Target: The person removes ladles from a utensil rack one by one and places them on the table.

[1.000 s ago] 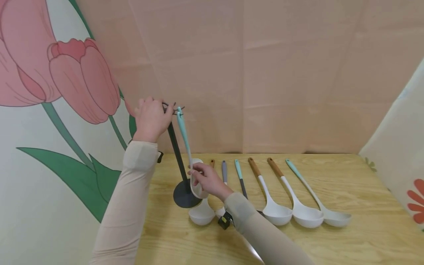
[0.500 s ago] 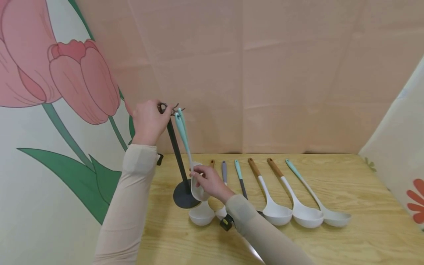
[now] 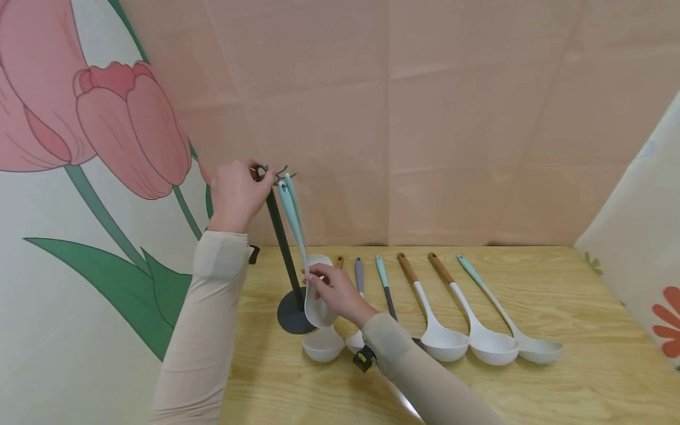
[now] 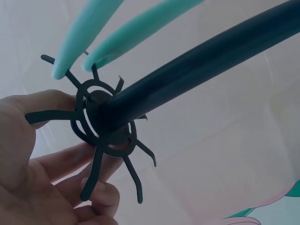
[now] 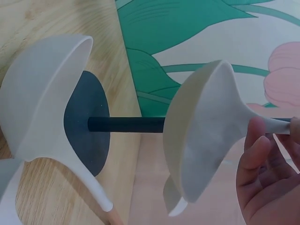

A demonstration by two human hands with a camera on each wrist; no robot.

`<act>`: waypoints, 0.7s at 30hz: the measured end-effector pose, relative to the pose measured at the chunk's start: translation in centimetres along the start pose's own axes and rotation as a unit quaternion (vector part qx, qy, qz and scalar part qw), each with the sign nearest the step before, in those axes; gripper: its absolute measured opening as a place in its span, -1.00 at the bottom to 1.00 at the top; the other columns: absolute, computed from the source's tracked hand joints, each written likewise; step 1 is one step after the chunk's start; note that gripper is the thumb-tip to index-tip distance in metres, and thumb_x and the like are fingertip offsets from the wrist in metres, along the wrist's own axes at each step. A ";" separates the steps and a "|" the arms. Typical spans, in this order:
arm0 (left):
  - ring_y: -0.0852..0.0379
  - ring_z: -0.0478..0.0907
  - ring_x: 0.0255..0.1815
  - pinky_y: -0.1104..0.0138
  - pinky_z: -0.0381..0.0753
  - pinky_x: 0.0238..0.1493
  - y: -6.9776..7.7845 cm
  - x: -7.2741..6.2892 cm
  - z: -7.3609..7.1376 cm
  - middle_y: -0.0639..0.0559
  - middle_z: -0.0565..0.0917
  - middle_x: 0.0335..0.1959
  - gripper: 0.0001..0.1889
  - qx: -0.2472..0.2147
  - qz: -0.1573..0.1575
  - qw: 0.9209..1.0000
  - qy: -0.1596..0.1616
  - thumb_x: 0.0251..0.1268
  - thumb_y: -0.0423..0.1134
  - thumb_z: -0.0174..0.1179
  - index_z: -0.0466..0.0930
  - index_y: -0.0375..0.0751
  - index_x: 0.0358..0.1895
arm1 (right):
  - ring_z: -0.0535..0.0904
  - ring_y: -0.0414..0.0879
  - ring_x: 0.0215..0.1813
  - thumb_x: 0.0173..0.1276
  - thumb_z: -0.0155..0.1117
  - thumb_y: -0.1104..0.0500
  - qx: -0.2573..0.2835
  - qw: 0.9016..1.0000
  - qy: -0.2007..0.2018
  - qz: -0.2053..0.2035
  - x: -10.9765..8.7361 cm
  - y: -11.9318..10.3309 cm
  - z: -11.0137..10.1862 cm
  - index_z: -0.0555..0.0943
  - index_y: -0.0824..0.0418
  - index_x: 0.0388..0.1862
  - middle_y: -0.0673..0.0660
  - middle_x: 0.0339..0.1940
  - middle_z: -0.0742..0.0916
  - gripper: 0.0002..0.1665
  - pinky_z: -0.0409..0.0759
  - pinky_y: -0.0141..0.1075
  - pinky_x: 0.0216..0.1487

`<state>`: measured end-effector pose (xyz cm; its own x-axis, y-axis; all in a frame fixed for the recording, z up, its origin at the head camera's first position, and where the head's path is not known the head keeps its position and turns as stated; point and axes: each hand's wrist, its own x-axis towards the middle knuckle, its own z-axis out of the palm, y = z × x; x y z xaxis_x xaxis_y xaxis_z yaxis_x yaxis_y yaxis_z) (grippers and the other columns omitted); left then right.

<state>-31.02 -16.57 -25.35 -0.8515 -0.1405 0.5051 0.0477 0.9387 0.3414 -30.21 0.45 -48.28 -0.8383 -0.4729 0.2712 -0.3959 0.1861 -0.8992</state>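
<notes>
My left hand [image 3: 237, 192] grips the top of a black utensil stand [image 3: 281, 236], its fingers around the hook ring [image 4: 84, 126]. Two ladles hang at the hooks by their turquoise handles. The nearer ladle [image 3: 290, 212] has its handle end right at a hook, and my right hand [image 3: 340, 292] pinches its white stem just above the bowl [image 5: 206, 140]. Behind it, the second ladle's handle [image 4: 140, 30] sits on a neighbouring hook; its bowl is mostly hidden. The stand's round base [image 3: 291, 316] rests on the table.
On the wooden table [image 3: 595, 307], several ladles lie in a row: one white bowl [image 3: 324, 345] close by the base, brown-handled ladles [image 3: 445, 342] and a turquoise-handled one [image 3: 539, 349] to the right. A tulip-printed sheet [image 3: 64, 295] stands left, a pink cloth [image 3: 478, 118] behind.
The hook ring has turned slightly under my left hand, which sits a little lower. The held ladle's handle top has shifted left, so the two turquoise handles now show apart.
</notes>
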 end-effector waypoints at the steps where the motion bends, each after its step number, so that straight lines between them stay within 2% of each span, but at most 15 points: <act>1: -0.10 0.63 -0.31 0.07 0.54 -0.24 0.0 0.0 0.0 -0.20 0.75 -0.24 -0.59 0.000 0.001 1.000 -0.002 0.40 -0.01 0.08 0.71 -0.26 -0.01 | 0.63 -0.01 -0.41 0.57 0.10 0.07 0.001 1.000 0.002 -0.003 0.0 -0.1 0.0 0.64 0.14 0.11 0.12 -0.16 0.74 -0.70 0.61 -0.27 -0.31; 12: -0.07 0.56 -0.38 0.15 0.49 -0.39 -0.1 0.0 -0.1 -0.16 0.72 -0.30 -0.59 0.001 -0.006 1.000 -0.013 0.40 0.01 0.06 0.70 -0.25 -0.02 | 0.63 -0.02 -0.39 0.58 0.09 0.08 0.007 1.000 0.001 -0.013 -0.1 -1.0 0.1 0.65 0.18 0.10 0.14 -0.14 0.73 -0.69 0.61 -0.30 -0.30; 17: -0.07 0.55 -0.41 0.16 0.48 -0.40 -0.3 0.1 0.2 -0.14 0.71 -0.35 -0.59 0.000 0.002 1.000 0.002 0.40 0.03 0.05 0.71 -0.24 -0.10 | 0.63 -0.08 -0.37 0.58 0.08 0.08 0.003 1.000 0.006 -0.011 -0.2 -1.3 0.1 0.66 0.16 0.08 0.01 -0.17 0.72 -0.70 0.59 -0.29 -0.27; 21: -0.07 0.56 -0.39 0.13 0.50 -0.35 -0.4 0.1 0.4 -0.13 0.72 -0.34 -0.57 -0.006 0.007 1.000 0.014 0.42 0.08 0.02 0.71 -0.22 -0.14 | 0.63 -0.06 -0.34 0.58 0.08 0.09 0.011 1.000 0.005 -0.001 -0.3 -1.3 0.1 0.64 0.13 0.13 0.03 -0.16 0.73 -0.70 0.61 -0.28 -0.26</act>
<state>-31.31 -16.83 -25.74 -0.8361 -0.1359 0.5315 0.0662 0.9367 0.3437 -29.44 0.26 -47.19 -0.8409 -0.4653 0.2763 -0.3897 0.1664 -0.9058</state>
